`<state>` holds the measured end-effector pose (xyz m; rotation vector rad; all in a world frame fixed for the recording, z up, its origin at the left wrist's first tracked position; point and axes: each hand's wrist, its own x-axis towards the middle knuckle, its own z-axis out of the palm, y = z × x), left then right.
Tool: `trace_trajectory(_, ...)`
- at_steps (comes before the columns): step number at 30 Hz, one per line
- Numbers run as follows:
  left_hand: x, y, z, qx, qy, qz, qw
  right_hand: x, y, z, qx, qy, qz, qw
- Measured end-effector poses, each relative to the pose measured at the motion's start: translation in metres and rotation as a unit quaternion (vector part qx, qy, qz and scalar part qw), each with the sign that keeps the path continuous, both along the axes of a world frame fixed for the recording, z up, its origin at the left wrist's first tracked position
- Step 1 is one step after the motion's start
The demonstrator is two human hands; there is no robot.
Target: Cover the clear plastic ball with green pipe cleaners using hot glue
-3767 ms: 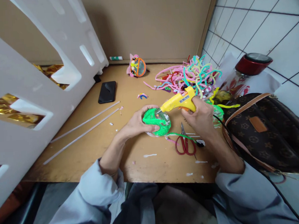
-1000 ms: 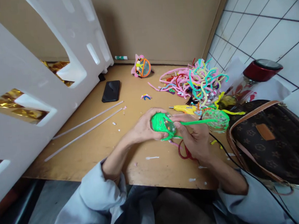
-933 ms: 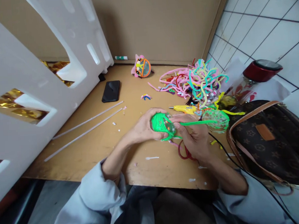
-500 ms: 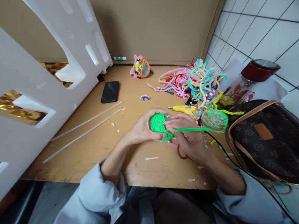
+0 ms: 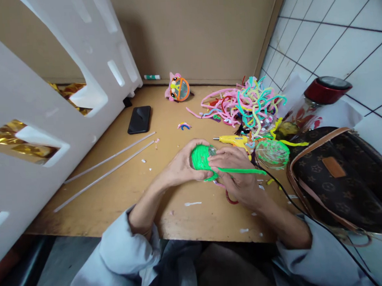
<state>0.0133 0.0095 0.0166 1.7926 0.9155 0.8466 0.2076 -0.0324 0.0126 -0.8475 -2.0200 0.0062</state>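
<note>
Since the earliest frame, the yellow glue gun (image 5: 231, 139) has gone from the right hand (image 5: 238, 170) to the counter (image 5: 123, 208). Nearest, a red loop (image 5: 231, 199) shows partly beneath the right hand, which holds a green strand (image 5: 245, 171) against the ball (image 5: 200, 157), above the counter; the left hand (image 5: 179, 165) curls round that ball. Green covers much of its visible side; a clear patch (image 5: 212, 150) remains uncovered and the strand's outer end hangs loose. Beyond lies the glue gun, then, farthest, a pink-eared figure (image 5: 179, 89).

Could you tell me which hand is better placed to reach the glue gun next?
Likely the right hand: it is nearer the glue gun, while the left hand cups the green ball.
</note>
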Motion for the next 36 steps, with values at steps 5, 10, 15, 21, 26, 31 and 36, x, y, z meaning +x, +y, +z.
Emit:
trace_trajectory(5,-0.0001,-0.0017,-0.0012,-0.014,-0.018,-0.009,1.0,0.0001,0.0007,-0.0009,0.006,0.0,-0.001,1.0)
trace_trajectory(10,0.0002,-0.0028,-0.0023,-0.032,-0.041,-0.027,0.998,0.0014,0.0011,-0.0023,-0.011,-0.003,-0.002,1.0)
trace_trajectory(15,-0.0005,-0.0037,-0.0019,-0.032,-0.03,-0.029,0.999,0.0015,0.0012,-0.0025,0.002,0.005,0.007,1.0)
trace_trajectory(21,-0.002,-0.0027,-0.0028,0.024,-0.002,-0.016,1.0,0.0012,0.0016,-0.0026,0.008,0.007,0.01,1.0)
trace_trajectory(26,-0.0025,-0.0016,-0.0025,0.061,0.015,-0.03,0.998,0.0024,0.002,-0.0027,0.005,0.004,0.017,1.0)
trace_trajectory(31,-0.0026,-0.0002,-0.0055,0.093,0.013,-0.035,0.995,0.003,0.0025,-0.0044,0.007,0.009,0.015,1.0)
trace_trajectory(36,-0.0029,-0.0001,-0.0092,0.103,0.013,-0.015,0.994,0.0023,0.0022,-0.0031,0.01,0.0,0.008,1.0)
